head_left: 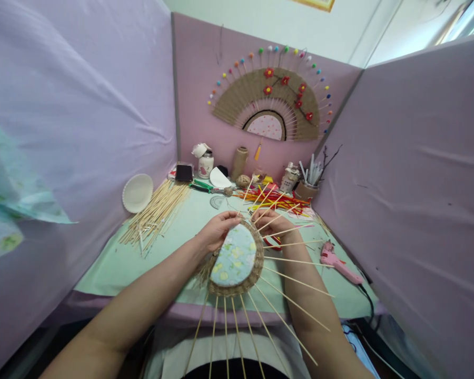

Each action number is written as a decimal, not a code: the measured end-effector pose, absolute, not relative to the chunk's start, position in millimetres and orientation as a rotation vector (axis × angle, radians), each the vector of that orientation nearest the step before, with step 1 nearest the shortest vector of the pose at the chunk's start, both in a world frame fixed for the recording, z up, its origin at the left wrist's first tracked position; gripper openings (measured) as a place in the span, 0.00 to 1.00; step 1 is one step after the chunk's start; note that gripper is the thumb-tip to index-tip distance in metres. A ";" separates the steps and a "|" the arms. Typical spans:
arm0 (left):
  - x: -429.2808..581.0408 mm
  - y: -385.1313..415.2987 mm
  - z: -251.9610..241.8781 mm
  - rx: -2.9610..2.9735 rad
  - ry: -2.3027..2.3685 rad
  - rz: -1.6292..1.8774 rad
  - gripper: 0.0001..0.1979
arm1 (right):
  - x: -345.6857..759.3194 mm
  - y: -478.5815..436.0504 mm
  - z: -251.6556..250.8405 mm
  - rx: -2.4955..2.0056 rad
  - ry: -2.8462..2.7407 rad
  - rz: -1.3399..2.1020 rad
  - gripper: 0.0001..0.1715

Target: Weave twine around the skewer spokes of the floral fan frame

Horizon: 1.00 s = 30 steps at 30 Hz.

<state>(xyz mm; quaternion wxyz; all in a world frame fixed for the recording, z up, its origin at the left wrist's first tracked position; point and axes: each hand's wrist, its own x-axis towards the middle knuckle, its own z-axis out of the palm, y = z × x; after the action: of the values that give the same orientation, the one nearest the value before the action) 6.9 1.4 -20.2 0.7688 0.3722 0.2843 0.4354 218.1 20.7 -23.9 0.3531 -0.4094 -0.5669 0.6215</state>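
A half-round fan piece (234, 255) is held up over the table, faced with pale blue floral cloth and edged by a woven brown twine rim. Thin bamboo sticks (296, 260) radiate from that rim to the right and toward my body. My left hand (220, 230) grips its upper left straight edge, thumb on the front. At the rim's top end, my right hand (272, 222) has its fingers curled together behind several sticks, pinching the fan's edge; exactly what lies between the fingertips is partly hidden. Loose twine strands (205, 271) hang behind the fan's lower left.
Loose bamboo sticks (154, 216) and a white plate (137, 193) lie left. Green-handled pliers (201, 186), a twine spool (239, 163) and red and yellow strips (274, 199) sit behind. A pink glue gun (339, 263) rests right. A finished fan (276, 100) hangs on the back panel.
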 end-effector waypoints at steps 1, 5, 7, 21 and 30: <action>6.8 1.6 -20.5 0.797 0.633 0.945 0.13 | 219.4 21.8 -23.8 -1.050 -1.475 1.636 0.09; 6.3 6.1 -23.0 0.746 0.679 0.952 0.09 | 219.6 24.0 -23.4 -1.048 -1.498 1.666 0.10; 6.6 8.3 -24.6 0.728 0.663 0.936 0.06 | 217.6 23.6 -23.6 -1.079 -1.510 1.634 0.10; 4.4 18.7 -25.7 0.579 0.717 1.024 0.07 | 213.8 27.8 -25.9 -1.150 -1.699 1.429 0.06; 2.5 21.6 -21.0 0.520 0.725 1.051 0.05 | 209.9 33.3 -34.2 -1.204 -1.771 1.361 0.06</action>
<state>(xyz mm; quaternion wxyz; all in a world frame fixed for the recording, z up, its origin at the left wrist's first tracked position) 2.5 21.6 -21.0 0.7717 0.2397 0.3345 0.4849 209.9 33.3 -34.2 0.2974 -0.4531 -0.6663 0.5121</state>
